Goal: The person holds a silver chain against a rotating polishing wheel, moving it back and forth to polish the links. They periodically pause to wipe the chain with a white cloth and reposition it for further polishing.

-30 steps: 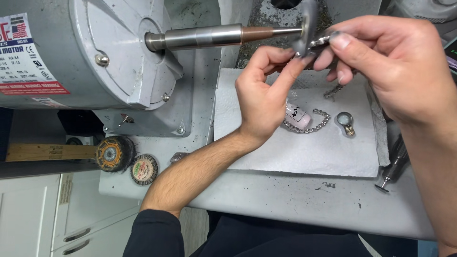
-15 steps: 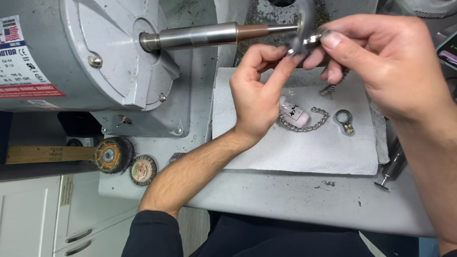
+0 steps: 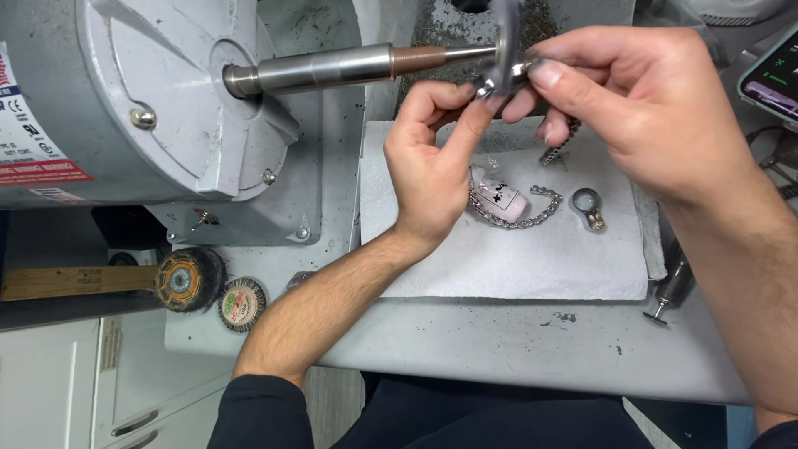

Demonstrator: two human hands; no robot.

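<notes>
The grey motor housing [image 3: 125, 100] fills the upper left of the frame, its tapered spindle [image 3: 349, 68] running right to a small spinning wheel [image 3: 505, 33] at top centre. Below lies a white paper towel [image 3: 515, 266] bearing a silver chain [image 3: 519, 218] and a ring [image 3: 588, 206]. Both hands meet at the wheel: the right hand [image 3: 657, 116] and left hand [image 3: 432, 166] each pinch a small silver piece [image 3: 499, 79] between closed fingertips. Done well, this likely wants light pressure, a firm two-handed grip, and fingertips kept off the wheel.
</notes>
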